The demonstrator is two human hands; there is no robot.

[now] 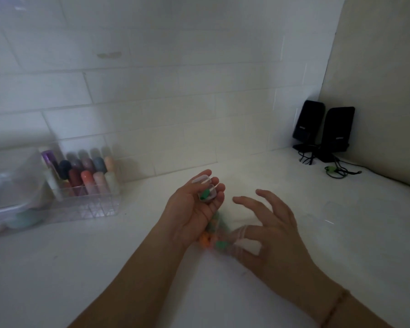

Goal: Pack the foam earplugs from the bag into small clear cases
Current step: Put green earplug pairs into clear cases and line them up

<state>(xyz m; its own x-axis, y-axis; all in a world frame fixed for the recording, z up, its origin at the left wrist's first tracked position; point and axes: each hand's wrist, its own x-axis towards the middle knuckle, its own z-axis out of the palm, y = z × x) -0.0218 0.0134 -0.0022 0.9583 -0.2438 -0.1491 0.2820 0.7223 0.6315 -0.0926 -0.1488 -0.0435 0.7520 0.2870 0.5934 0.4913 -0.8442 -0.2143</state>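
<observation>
My left hand (194, 209) is palm up over the white counter and cradles a small clear case (206, 189) in its curled fingers; the lid stands open and a green earplug shows inside. Below and between my hands lies the clear bag of foam earplugs (214, 235), blurred, with orange and green plugs visible. My right hand (268, 230) hovers just right of the bag, its fingers spread and bent. The thumb and a finger are blurred by motion near the bag; whether they pinch anything cannot be told.
A clear organizer (85, 185) with several coloured tubes stands at the back left, beside a clear plastic bin (12, 185). Two black speakers (322, 131) with cables sit in the far right corner. Faint clear cases (327, 214) lie on the counter to the right.
</observation>
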